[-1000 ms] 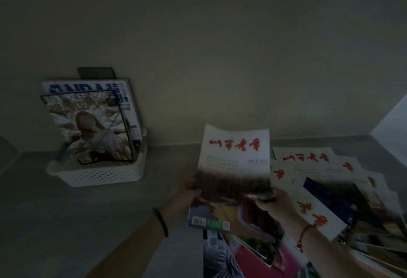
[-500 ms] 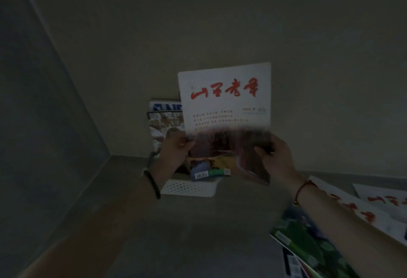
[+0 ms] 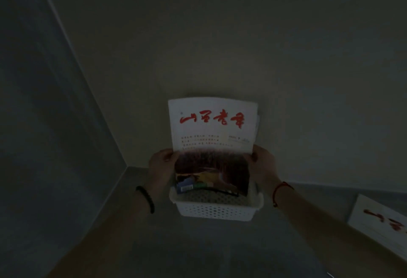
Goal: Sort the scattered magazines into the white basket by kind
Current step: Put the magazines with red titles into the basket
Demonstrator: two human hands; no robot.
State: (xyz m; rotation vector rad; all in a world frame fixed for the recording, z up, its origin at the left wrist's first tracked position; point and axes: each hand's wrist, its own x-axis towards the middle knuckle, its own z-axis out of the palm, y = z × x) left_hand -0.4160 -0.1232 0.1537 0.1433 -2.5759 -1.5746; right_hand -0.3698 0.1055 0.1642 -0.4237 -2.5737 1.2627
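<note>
Currently both hands, left hand [image 3: 161, 163] and right hand [image 3: 263, 164], pinch the side edges of a white red-titled magazine [image 3: 212, 143], upright, lower edge inside the white basket [image 3: 217, 210] on the desk [image 3: 132, 233].

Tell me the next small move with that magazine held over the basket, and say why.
Probably lower it straight down into the white basket and let go. Both the left hand and right hand grip the red-titled magazine upright by its side edges, its bottom edge already at the basket's rim, so little travel seems left.
</note>
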